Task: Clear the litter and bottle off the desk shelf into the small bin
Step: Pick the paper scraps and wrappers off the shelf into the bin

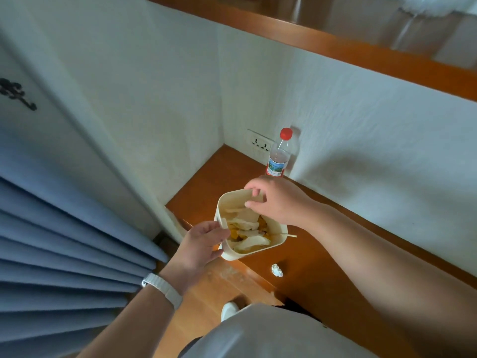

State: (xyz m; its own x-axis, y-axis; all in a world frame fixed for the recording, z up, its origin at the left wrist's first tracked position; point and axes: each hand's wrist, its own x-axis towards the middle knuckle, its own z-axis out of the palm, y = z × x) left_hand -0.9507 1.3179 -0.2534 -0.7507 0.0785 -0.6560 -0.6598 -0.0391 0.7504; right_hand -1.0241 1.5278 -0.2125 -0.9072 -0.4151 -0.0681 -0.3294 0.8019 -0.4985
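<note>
A small cream bin is held over the left end of the brown desk shelf. It holds paper scraps, orange peel and a thin wooden skewer that sticks out over its right rim. My left hand grips the bin's near left rim. My right hand hovers over the bin's far right corner with fingers loosely curled and nothing visible in them. A clear plastic bottle with a red cap stands upright against the wall just behind the bin. A crumpled white paper scrap lies on the shelf near its front edge.
A wall socket sits in the corner behind the bottle. A blue curtain hangs at the left. A higher wooden ledge runs across the top. Wooden floor and my white shoe show below the shelf.
</note>
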